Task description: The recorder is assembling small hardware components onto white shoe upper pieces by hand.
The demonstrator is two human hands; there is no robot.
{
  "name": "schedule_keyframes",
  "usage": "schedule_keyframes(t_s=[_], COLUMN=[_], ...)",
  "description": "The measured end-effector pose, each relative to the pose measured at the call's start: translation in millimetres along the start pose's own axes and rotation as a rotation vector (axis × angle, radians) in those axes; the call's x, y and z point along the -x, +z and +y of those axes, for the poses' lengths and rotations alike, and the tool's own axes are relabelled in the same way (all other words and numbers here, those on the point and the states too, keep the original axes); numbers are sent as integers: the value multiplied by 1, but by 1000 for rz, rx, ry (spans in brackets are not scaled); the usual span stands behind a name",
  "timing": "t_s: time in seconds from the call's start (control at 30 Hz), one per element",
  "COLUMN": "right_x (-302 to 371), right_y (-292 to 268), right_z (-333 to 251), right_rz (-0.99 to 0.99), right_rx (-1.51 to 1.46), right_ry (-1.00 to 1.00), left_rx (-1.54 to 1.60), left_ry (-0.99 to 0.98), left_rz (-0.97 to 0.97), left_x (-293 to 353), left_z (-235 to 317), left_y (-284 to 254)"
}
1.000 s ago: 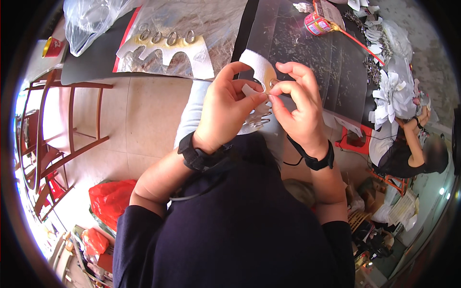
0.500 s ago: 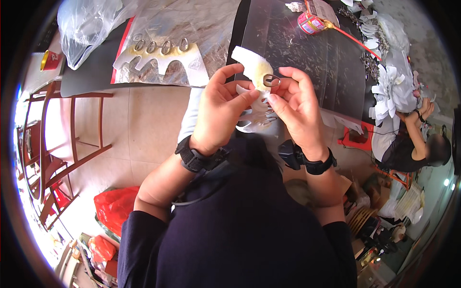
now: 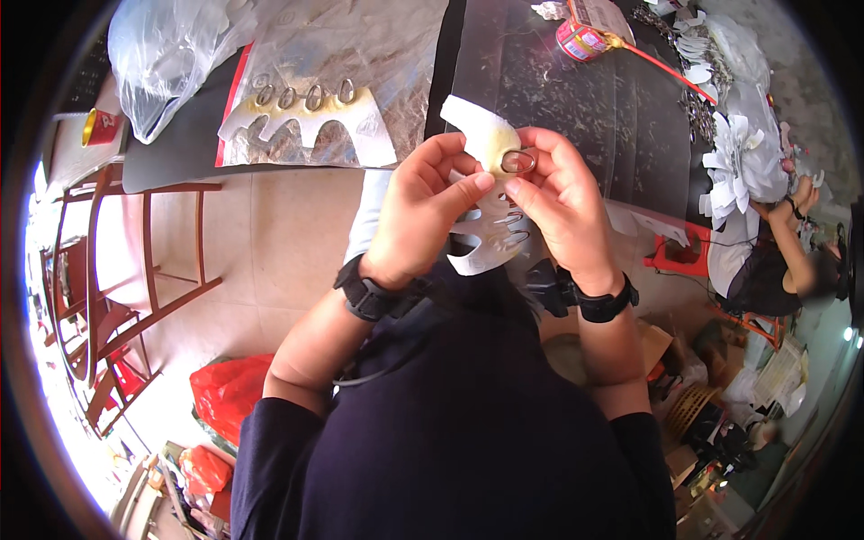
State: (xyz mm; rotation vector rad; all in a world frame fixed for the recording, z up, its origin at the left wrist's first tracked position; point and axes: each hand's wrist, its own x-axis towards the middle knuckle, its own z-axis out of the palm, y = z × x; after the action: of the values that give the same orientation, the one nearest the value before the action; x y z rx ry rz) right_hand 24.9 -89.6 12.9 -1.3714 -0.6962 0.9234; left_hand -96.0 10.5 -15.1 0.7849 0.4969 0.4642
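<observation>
Between both hands, over the near table edge, is a white cut-out piece (image 3: 477, 121) with yellowish, glue-like staining. An oval metal ring (image 3: 519, 172) sits at its bend, by the fingers of my right hand (image 3: 571, 211), which pinch the piece from the right. From the left, the thumb and fingers of my left hand (image 3: 414, 207) grip it. White material with curved cut-outs and more metal rings shows below my fingertips; I cannot tell if it is the same piece. On the table's left, a similar white scalloped piece (image 3: 364, 126) lies with several oval rings along its yellowed edge.
A red-and-white tin (image 3: 580, 40) with a red stick (image 3: 661, 70) across it stands at the back. White cut-outs (image 3: 742, 162) and metal parts are heaped at the right, near another person (image 3: 778, 270). A plastic bag (image 3: 171, 67) lies far left; a wooden chair (image 3: 148, 252) stands left.
The held piece and both hands appear slightly lower and further right. More of the white material with rings shows beneath my fingers. The whole view has shifted slightly.
</observation>
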Motion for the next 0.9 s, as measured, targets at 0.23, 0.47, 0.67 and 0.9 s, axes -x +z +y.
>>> schedule_keyframes(t_s=[0.23, 0.47, 0.67, 0.9], right_x=[-3, 4, 8, 27], right_y=[-1, 13, 8, 0], right_z=[-7, 10, 5, -21], right_rz=[-105, 69, 196, 219], right_rx=[139, 36, 160, 408], right_ry=[-38, -196, -329, -347], left_rx=[-43, -14, -55, 221], left_ry=[38, 208, 155, -300], left_rz=[23, 102, 60, -184], left_x=[-5, -10, -9, -11], left_z=[12, 3, 10, 12], left_y=[2, 5, 8, 0])
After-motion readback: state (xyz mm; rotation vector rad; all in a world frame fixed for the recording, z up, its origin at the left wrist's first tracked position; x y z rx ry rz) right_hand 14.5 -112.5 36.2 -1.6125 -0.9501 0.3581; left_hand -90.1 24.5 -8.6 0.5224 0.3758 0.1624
